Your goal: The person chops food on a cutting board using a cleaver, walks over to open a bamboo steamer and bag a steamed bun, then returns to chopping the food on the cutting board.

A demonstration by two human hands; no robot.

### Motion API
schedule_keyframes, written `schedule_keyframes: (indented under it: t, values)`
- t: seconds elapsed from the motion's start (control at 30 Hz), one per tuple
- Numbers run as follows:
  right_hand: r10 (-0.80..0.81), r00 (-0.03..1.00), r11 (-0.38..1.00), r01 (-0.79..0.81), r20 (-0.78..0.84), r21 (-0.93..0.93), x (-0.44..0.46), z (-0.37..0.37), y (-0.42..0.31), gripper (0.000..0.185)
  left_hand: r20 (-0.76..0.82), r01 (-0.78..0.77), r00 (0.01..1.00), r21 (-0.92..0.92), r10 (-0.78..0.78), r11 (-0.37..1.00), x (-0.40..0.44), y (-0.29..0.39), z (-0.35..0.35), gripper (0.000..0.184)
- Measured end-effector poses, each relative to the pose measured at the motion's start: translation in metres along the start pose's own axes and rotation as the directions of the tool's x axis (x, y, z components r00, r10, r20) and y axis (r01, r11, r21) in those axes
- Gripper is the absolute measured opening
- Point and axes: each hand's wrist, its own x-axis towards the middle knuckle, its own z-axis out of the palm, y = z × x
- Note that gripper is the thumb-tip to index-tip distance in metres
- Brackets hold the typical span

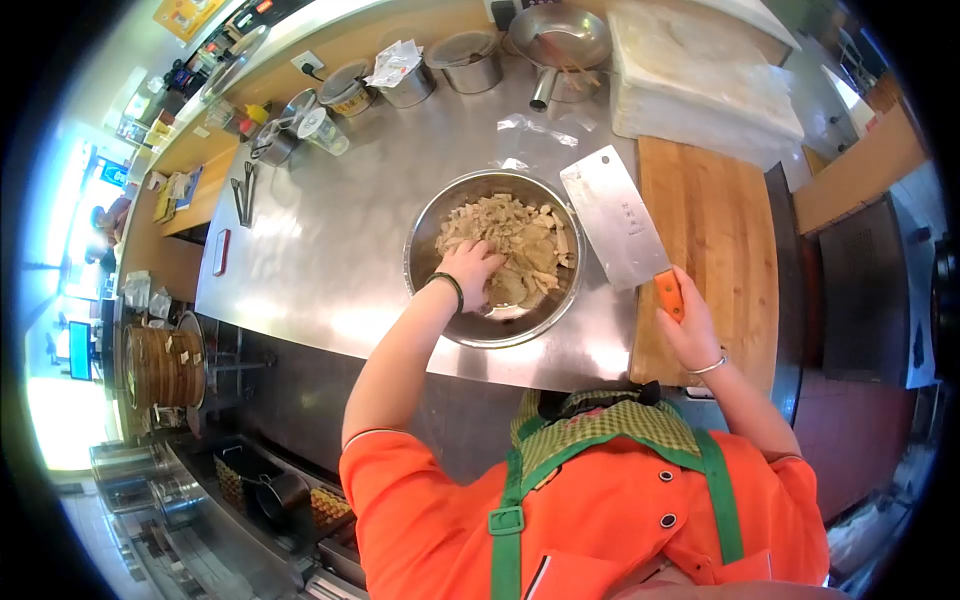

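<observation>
A large steel bowl (412,270) stands on the metal worktop, holding pale, sliced meat-like pieces (515,235) in a wet coating. My left hand (472,270) reaches into the bowl, its fingers slightly apart and resting on the pieces; the fingertips are partly hidden among them. In my right hand (690,325) is the orange handle of a cleaver (615,218). Its broad blade is tilted up and away from me, between the bowl and the wooden cutting board (715,220), and carries small engraved marks.
A wok (560,40) and several lidded steel pots (468,65) line the back of the worktop (330,240). A white foam box (700,90) sits behind the cutting board. Tongs (243,195) and a red-edged phone-like object (222,252) lie at left, with bamboo steamers (160,365) beyond.
</observation>
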Motion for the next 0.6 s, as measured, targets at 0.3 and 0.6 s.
schedule_keyframes:
  t: [0.3,0.6]
  values:
    - [0.115,0.993,0.982,-0.114,-0.001,0.150,-0.028,-0.011,0.009,0.058,0.354,0.233,0.922,-0.175,-0.159,0.957,-0.015,-0.001,-0.001,0.057]
    - [0.227,0.971,0.666,-0.210,0.074,0.716,-0.040,-0.021,0.019,0.045,0.117,0.160,0.872,-0.986,-0.475,0.052,-0.007,-0.012,-0.018,0.048]
